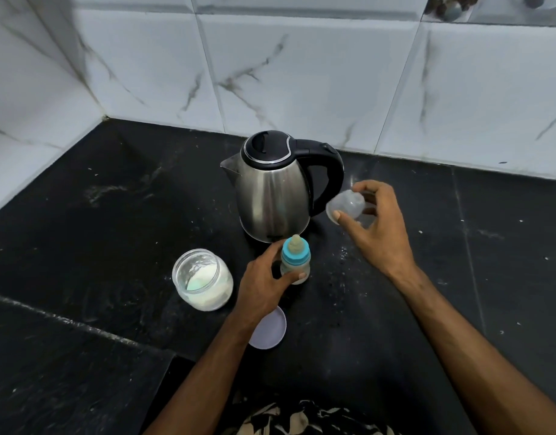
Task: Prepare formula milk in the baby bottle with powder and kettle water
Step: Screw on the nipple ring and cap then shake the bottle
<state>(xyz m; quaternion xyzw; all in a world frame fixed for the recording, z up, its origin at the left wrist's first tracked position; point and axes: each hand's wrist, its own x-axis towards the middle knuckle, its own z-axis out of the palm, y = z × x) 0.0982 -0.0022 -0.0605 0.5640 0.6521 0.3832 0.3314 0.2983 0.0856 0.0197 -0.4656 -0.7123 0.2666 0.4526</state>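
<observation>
A small baby bottle point(295, 260) with a blue collar and a pale teat stands upright on the black counter, in front of the steel kettle point(272, 189). My left hand point(264, 285) grips the bottle's body from the left. My right hand point(375, 224) holds the bottle's clear cap point(345, 205) in its fingertips, lifted to the right of the kettle beside its black handle. An open glass jar point(202, 279) with white powder stands left of the bottle.
The jar's pale lid point(272, 332) lies flat on the black counter point(113, 246) under my left wrist. White marble-look tiled walls point(301, 83) close the counter at the back and left. A seam crosses the counter at the lower left.
</observation>
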